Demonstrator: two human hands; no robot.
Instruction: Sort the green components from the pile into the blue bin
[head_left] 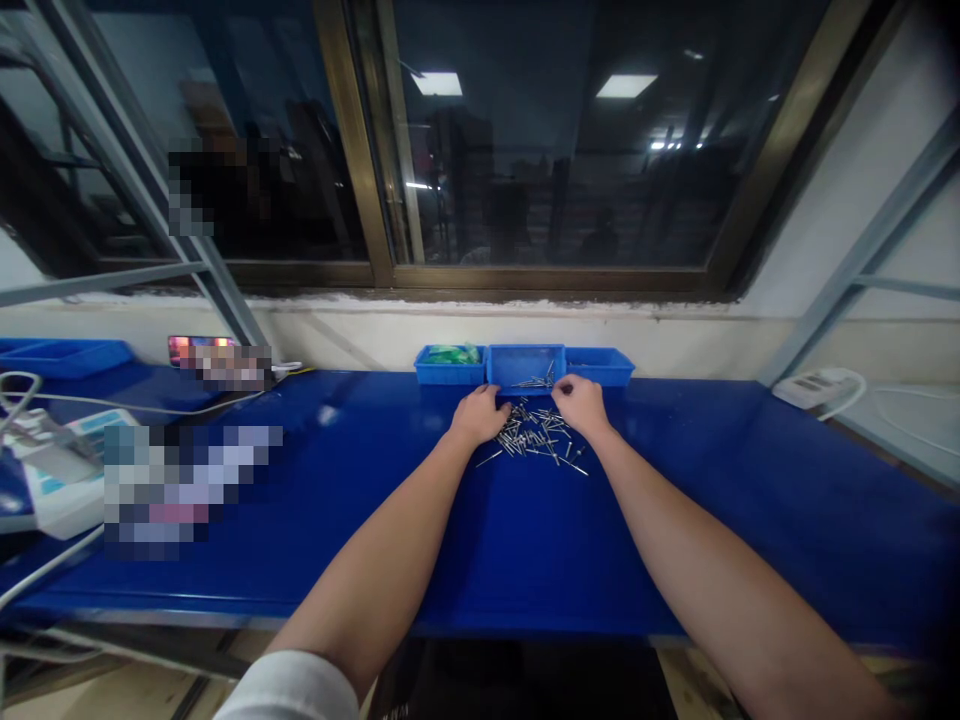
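A loose pile of thin silvery metal pins (pixel 534 430), resembling blind rivets, lies on the blue tabletop between my two hands. My left hand (pixel 478 416) rests at the pile's left edge, its thumb and forefinger apart and touching or close to the pins. On the other side, my right hand (pixel 582 403) is curled, with thumb and fingertips together by the front right corner of the middle blue bin (pixel 525 362). Whatever those fingertips hold is too small to make out. More pins lie inside that bin, towards its front right.
Blue bins flank the middle one: the left bin (pixel 450 374) holds green plastic, and the right bin (pixel 611 370) stands against the wall. A propped phone (pixel 199 350), cables and a white device (pixel 64 490) are at left. A white power strip (pixel 817 387) lies at right.
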